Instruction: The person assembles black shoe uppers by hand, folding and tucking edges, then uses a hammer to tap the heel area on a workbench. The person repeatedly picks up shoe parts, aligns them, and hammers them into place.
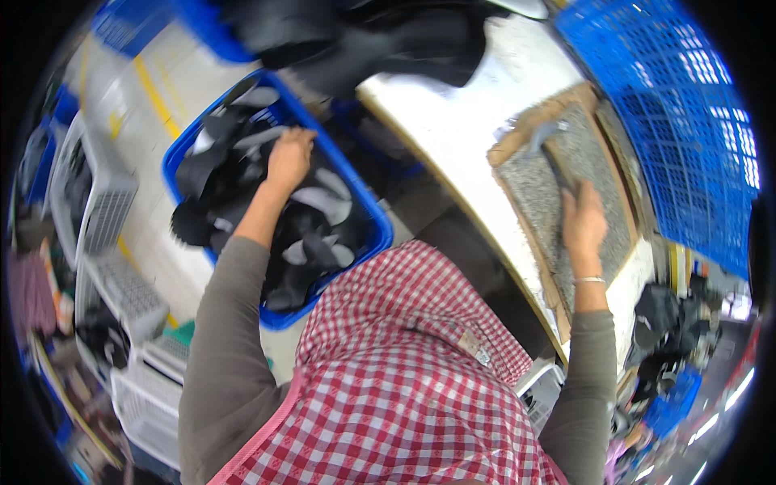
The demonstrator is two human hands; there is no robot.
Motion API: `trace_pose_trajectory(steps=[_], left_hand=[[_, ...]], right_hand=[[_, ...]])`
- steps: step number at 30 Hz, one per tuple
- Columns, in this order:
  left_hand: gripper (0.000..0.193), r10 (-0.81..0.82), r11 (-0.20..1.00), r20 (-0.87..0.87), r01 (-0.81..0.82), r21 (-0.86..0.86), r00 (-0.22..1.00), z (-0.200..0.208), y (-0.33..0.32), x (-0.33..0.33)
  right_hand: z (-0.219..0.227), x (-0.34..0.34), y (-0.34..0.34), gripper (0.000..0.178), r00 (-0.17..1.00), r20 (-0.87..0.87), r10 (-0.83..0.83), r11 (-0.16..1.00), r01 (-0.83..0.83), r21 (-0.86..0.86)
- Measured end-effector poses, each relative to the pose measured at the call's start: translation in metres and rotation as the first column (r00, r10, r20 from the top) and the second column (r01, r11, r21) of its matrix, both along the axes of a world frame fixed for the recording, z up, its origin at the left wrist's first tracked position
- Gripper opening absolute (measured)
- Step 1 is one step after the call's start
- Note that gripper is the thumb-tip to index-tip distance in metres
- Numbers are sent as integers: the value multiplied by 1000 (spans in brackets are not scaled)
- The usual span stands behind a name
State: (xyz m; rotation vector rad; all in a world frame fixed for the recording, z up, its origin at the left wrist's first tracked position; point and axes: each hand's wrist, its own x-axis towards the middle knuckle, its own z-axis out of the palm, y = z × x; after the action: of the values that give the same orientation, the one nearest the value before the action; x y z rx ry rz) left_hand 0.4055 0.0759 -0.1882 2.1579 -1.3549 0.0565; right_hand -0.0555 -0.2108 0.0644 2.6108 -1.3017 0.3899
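My left hand [289, 158] reaches down into a blue plastic bin [380, 234] on the left. Its fingers curl together at a black and grey shoe-upper-like piece [260, 137]; blur hides the exact grip. Several similar soft pieces [323, 202] fill the bin in a loose heap. On the right, my right hand [584, 218] is closed round the handle of a hammer [559, 166]. The hammer's metal head rests over, or just above, a grey speckled slab [525, 194] with a brown border. Whether the head touches the slab cannot be told.
The slab lies on a white worktable [436, 121] with a wooden edge. Large black pieces [380, 40] overhang its far end. A blue mesh crate [671, 121] stands at the right. White baskets [109, 194] line the left floor. A red checked apron [388, 364] covers my front.
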Motion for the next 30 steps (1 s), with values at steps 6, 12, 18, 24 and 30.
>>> trace_pose_trajectory(steps=[6, 12, 18, 24, 30], left_hand=[[28, -54, 975, -421, 139, 173, 905, -96, -170, -27], [29, 140, 934, -398, 13, 358, 907, -159, -283, 11], [30, 259, 905, -436, -58, 422, 862, -189, -316, 30], [31, 373, 902, -570, -142, 407, 732, -214, -292, 48], [31, 272, 933, -914, -313, 175, 301, -155, -232, 30]], right_hand=[[-18, 6, -5, 35, 990, 132, 50, 999, -51, 0], [-7, 11, -5, 36, 984, 169, 47, 996, -59, 68], [10, 11, -11, 44, 974, 186, 128, 983, -149, 105], [9, 14, -14, 43, 984, 135, 116, 973, -140, 182], [9, 15, -14, 39, 967, 208, 145, 984, -162, 69]])
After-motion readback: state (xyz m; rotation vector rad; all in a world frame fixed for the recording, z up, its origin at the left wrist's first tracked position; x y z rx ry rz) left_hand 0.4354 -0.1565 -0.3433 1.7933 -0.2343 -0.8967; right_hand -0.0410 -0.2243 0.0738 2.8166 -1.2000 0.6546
